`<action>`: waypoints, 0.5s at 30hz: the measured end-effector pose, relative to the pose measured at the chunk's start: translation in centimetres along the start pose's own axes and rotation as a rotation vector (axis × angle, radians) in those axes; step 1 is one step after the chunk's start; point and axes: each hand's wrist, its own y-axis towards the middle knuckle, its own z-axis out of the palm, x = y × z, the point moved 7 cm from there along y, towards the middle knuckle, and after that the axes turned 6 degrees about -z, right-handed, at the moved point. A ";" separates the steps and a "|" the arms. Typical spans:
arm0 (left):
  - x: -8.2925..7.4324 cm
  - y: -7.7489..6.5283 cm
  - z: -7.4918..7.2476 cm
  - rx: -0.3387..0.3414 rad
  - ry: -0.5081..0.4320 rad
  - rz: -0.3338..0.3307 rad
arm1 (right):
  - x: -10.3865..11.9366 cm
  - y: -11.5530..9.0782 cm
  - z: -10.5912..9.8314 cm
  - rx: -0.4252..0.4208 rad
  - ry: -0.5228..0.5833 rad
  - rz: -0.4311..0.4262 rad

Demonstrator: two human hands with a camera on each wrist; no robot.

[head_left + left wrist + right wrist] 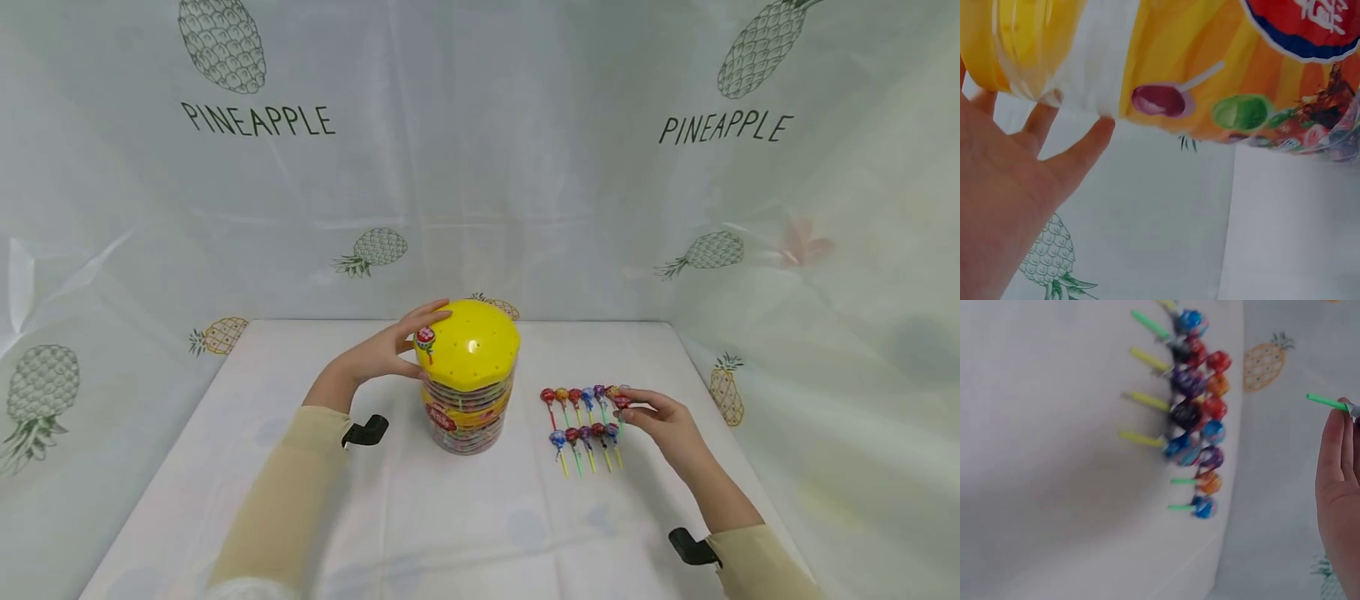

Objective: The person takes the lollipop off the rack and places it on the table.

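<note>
A tall clear jar (465, 442) with a yellow lid (472, 346) and an orange label showing lollipops (1172, 69) stands on the table. At its left side, my left hand (382, 352) touches the lid and upper jar with spread, fairly straight fingers. My right hand (667, 423) pinches a wrapped lollipop (622, 402) with a green stick (1325, 401), over the far right end of the lollipop rows. Two rows of wrapped lollipops (575, 395) lie side by side right of the jar, their sticks pointing towards me. The right fingers partly hide that end.
A white cloth covers the table (450, 517). Behind it hangs a pale curtain (480, 183) printed with pineapples, which also runs down both sides. A dark wrist mount (366, 430) sits on the left wrist, and another (693, 547) on the right.
</note>
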 end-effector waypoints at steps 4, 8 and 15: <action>-1.2 -0.8 0.6 -0.048 0.020 -0.017 | -1.5 0.1 -0.9 0.010 -0.031 0.021; -2.9 -1.8 1.4 -0.095 0.022 -0.038 | -3.4 0.3 -1.6 0.006 -0.095 0.059; -0.9 -2.0 1.7 -0.187 0.041 -0.076 | -6.0 0.7 -2.1 0.022 -0.164 0.138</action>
